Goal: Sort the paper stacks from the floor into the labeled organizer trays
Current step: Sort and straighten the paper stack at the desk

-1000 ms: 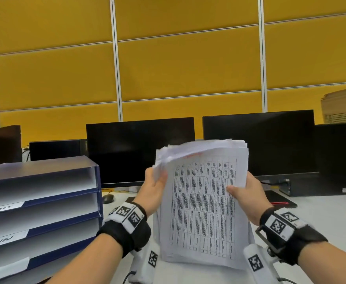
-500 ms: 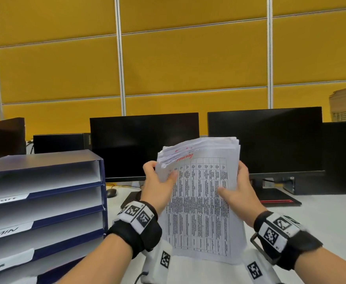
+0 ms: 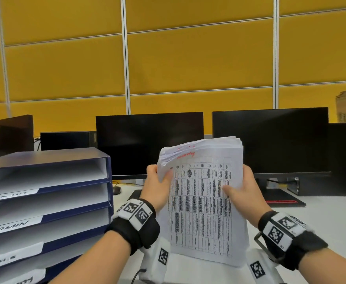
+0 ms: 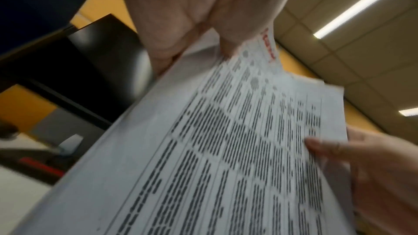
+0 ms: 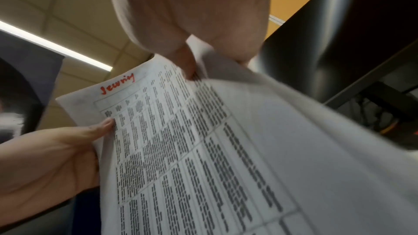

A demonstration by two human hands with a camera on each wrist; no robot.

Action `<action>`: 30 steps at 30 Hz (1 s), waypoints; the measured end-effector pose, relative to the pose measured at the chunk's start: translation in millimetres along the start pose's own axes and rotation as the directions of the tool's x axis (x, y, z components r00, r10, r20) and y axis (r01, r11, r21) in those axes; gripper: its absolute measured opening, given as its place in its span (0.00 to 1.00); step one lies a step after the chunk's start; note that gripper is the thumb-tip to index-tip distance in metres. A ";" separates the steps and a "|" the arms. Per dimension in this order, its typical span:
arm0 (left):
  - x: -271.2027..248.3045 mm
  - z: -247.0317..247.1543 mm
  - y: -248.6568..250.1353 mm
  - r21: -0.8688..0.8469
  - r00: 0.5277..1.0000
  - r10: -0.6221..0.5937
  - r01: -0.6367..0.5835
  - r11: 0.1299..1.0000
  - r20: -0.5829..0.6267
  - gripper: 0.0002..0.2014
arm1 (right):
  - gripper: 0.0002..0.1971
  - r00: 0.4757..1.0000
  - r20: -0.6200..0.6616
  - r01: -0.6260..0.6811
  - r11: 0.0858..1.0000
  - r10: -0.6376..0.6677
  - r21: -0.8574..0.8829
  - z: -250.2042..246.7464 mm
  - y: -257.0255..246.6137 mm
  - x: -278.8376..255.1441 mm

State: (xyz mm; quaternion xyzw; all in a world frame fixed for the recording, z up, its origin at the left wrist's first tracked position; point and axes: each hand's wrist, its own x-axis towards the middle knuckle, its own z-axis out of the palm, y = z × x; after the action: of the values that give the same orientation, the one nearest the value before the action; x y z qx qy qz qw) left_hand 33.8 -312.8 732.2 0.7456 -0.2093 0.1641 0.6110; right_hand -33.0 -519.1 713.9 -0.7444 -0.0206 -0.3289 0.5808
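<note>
- Left hand [image 3: 157,187] grips the stack's [image 3: 204,201] left edge, thumb on the front sheet.
- Right hand [image 3: 243,191] grips its right edge, thumb in front.
- The stack stands upright above the white surface [image 3: 321,218], right of the organizer [image 3: 104,181], near two monitors [image 3: 149,144].

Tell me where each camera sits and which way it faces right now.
Head: on the head, facing forward-down at the white printed paper stack, both hands, blue organizer trays.
Left wrist: under the left hand, facing up along the stack; right thumb visible.
Right wrist: under the right hand, facing up; left hand visible.
Shared: the stack's red handwriting.
</note>
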 end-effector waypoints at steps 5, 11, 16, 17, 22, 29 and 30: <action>-2.1 -0.3 1.3 0.024 0.975 0.139 -0.137 0.990 -0.171 0.07 | 0.25 0.995 -0.048 0.090 0.996 -0.091 -0.014 9.9 -7.2 -1.7; -14.5 -1.3 -10.5 -0.078 0.997 -0.007 0.001 0.997 -0.082 0.12 | 0.35 1.000 0.005 0.004 0.999 -0.004 0.032 13.3 2.7 -6.2; -8.2 -8.7 -14.5 0.022 0.999 0.023 -0.022 1.000 -0.041 0.17 | 0.31 1.000 0.002 -0.028 0.999 0.028 0.030 13.4 3.1 -0.1; -8.7 -10.0 -14.9 0.054 1.000 0.018 -0.017 0.998 -0.019 0.17 | 0.29 0.999 0.003 -0.036 0.999 0.036 0.011 12.7 4.1 0.5; -13.6 -14.9 -9.6 0.034 0.988 0.115 -0.112 0.993 -0.106 0.26 | 0.24 0.999 -0.001 -0.043 0.998 0.043 -0.042 11.4 6.9 1.0; -7.8 -29.0 14.0 0.357 0.791 0.574 -0.484 0.799 -0.212 0.13 | 0.23 0.999 0.023 -0.031 0.999 0.032 -0.033 9.4 6.4 0.7; -5.8 -30.1 13.8 0.410 0.772 0.602 -0.491 0.769 -0.203 0.09 | 0.23 0.999 0.029 -0.035 0.999 0.035 -0.024 8.7 5.7 0.3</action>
State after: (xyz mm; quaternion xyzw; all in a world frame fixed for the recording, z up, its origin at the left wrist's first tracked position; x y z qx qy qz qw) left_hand 22.1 -284.9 747.0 0.7053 -0.2862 0.4896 0.4254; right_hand -26.3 -513.5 708.2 -0.7563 -0.0123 -0.3078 0.5772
